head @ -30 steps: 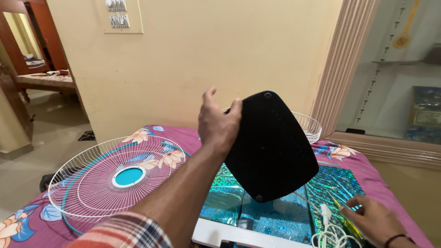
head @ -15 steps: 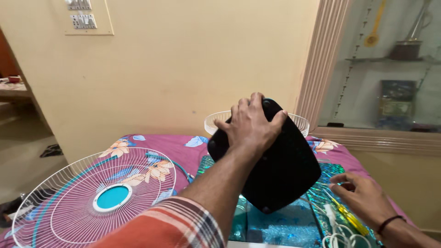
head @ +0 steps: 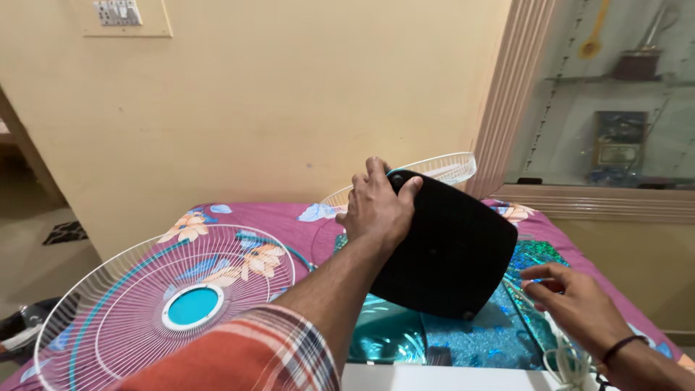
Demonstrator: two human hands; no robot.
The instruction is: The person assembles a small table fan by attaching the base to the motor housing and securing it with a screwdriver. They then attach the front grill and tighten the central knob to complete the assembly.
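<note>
The largest thing near the hands is the white wire fan guard (head: 170,304) with a teal round centre, lying flat on the floral magenta bedsheet (head: 282,217) at the left. Right of it, the black rounded panel (head: 452,253) is held tilted above a shiny teal holographic sheet (head: 470,340). The left hand (head: 376,210) grasps the panel's upper left edge, fingers curled over the rim. Behind the panel a second white wire guard (head: 434,168) peeks up. The right hand (head: 575,308) hovers low at the right, just beside the panel, fingers loosely spread, holding nothing. A pale switch plate (head: 119,16) sits high on the cream wall
</note>
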